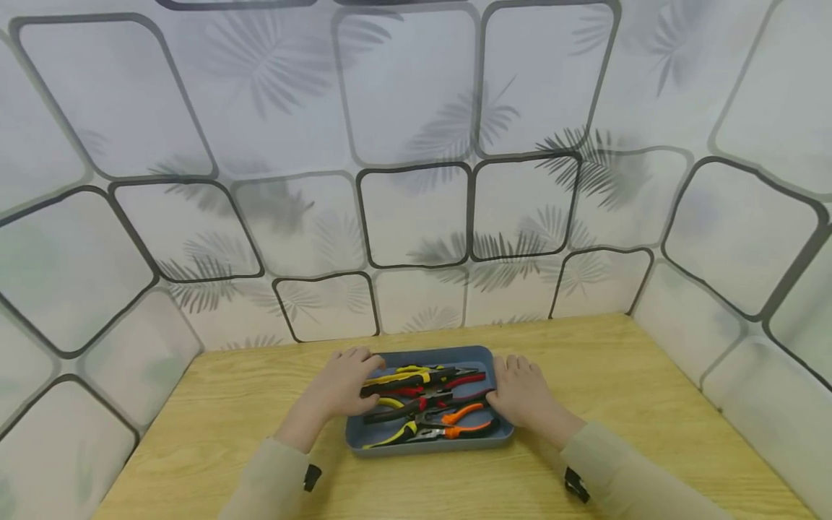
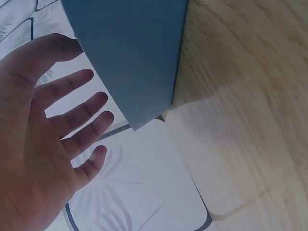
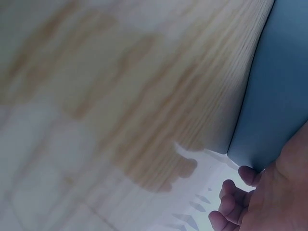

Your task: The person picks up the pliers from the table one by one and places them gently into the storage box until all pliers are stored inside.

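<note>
A blue-grey rectangular tray (image 1: 434, 448) stands on the wooden table, also seen as a blue wall (image 2: 130, 53) in the left wrist view. Inside lie several pliers: yellow-and-black pliers (image 1: 416, 378), red-and-black pliers (image 1: 416, 406) and orange-and-black pliers (image 1: 466, 431). My left hand (image 1: 341, 383) is at the tray's left side, its thumb reaching over the rim and its other fingers spread outside the wall. At the right side my right hand (image 1: 520, 390) rests against the rim, fingers loosely bent near the far corner. Neither hand holds any pliers.
The wooden table (image 1: 260, 419) extends around the tray on all sides. Patterned white panels (image 1: 416, 217) enclose its back, left and right. A black strap piece (image 1: 575, 485) shows at the right wrist, and another (image 1: 312, 477) at the left.
</note>
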Demonstrator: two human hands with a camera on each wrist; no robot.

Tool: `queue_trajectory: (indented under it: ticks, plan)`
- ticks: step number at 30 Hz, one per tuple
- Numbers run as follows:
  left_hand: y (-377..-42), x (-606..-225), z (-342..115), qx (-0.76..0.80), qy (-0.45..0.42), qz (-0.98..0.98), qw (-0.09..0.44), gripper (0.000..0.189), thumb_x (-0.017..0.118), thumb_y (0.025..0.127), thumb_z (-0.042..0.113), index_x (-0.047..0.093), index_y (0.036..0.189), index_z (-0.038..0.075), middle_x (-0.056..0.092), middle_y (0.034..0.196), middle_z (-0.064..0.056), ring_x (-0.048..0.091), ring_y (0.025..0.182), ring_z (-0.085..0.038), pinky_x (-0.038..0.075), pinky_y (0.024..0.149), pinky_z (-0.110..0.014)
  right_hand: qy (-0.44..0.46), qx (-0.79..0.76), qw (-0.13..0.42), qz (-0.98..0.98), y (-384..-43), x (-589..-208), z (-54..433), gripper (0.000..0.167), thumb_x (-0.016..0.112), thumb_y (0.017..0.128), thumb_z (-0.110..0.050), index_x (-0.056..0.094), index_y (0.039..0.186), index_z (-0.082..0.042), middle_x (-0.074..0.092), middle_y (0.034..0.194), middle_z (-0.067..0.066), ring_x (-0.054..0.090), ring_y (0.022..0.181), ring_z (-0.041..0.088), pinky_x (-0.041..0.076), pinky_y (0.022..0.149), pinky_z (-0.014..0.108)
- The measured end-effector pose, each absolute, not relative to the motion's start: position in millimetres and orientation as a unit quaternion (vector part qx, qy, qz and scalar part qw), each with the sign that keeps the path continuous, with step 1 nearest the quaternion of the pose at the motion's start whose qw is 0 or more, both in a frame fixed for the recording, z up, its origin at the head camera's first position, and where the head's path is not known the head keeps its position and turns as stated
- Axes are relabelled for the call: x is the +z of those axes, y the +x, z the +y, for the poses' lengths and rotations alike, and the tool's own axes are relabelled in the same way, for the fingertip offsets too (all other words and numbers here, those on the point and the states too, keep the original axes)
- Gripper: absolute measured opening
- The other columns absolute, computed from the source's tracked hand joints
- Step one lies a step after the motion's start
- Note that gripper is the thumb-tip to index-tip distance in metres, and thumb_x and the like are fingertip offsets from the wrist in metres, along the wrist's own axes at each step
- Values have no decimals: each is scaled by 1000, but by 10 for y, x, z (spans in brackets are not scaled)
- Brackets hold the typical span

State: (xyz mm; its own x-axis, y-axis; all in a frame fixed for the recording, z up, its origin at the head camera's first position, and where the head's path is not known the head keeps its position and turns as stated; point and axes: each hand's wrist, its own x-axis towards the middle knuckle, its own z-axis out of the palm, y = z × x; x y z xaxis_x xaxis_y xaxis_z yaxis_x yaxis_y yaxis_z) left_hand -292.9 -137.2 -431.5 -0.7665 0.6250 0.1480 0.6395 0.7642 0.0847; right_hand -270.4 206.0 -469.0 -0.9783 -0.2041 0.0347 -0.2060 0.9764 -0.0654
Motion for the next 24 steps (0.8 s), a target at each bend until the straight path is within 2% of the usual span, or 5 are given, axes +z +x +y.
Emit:
queue_trajectory:
  ticks: [17, 24]
  plan:
    - [-2655, -4397, -1629, -54, -323, -941, 86, 40, 88, 85, 29, 69, 118, 17, 69, 115, -6, 66, 109, -30, 54, 93, -56, 104, 32, 11, -994, -2701, -4699, 2057, 51, 65, 97, -31, 52, 133, 3, 58, 113, 25, 56, 106, 41, 48, 92, 58]
    - [-2555, -4402, -1709, -65, -327, -937, 105, 46, 89, 84, 27, 69, 124, 14, 68, 116, -6, 67, 109, -29, 55, 91, -53, 107, 36, 17, -993, -2691, -4691, 2056, 51, 64, 97, -29, 52, 133, 5, 58, 114, 26, 56, 107, 43, 49, 93, 59]
